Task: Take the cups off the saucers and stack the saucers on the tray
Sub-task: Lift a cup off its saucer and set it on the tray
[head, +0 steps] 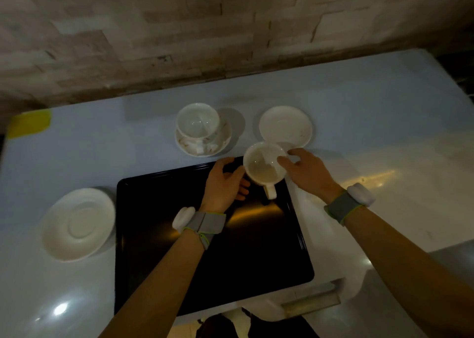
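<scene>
A white cup hangs above the far right corner of the black tray, its handle pointing toward me. My left hand grips its left side and my right hand pinches its right rim. Just behind the held cup lies a bare white saucer. A second white cup stands on its own saucer at the back centre. Another bare saucer lies left of the tray. Nothing rests on the tray.
The white table ends at a stone-tiled wall behind. A yellow patch marks the far left corner. The table's front edge runs under my arms, with a white ledge at the front right.
</scene>
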`<action>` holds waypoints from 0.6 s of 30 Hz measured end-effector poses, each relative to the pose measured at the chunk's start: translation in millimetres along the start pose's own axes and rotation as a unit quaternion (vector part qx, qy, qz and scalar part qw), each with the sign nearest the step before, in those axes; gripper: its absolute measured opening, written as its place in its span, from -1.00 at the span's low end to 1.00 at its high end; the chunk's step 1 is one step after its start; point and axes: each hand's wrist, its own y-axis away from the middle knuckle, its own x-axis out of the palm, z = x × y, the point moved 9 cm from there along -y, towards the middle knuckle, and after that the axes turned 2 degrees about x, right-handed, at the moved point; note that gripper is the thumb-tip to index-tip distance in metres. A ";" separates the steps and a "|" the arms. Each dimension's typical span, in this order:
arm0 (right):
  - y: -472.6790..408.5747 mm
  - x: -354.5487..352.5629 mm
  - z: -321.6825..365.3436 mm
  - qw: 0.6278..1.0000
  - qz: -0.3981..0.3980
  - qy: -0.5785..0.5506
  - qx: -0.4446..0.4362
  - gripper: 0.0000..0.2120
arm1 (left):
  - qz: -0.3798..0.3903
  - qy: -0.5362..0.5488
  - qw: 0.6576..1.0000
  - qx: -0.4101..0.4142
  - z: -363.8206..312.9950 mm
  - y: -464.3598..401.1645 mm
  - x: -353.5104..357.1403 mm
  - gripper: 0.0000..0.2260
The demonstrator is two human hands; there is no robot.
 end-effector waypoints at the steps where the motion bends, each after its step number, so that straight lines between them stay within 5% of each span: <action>1: -1.3 -4.6 0.8 1.000 -0.016 0.009 0.003 -0.44 | -0.012 -0.001 1.000 -0.001 -3.0 -0.7 -7.6 -0.74; 9: -14.6 -15.2 49.3 0.997 -0.075 0.001 -0.030 -0.60 | -0.074 -0.008 0.997 0.034 -38.7 -10.2 -70.4 -0.85; 18: -42.2 23.4 114.2 0.997 -0.024 -0.035 -0.067 -0.52 | -0.118 -0.025 0.990 0.069 -72.5 -29.7 -126.3 -0.83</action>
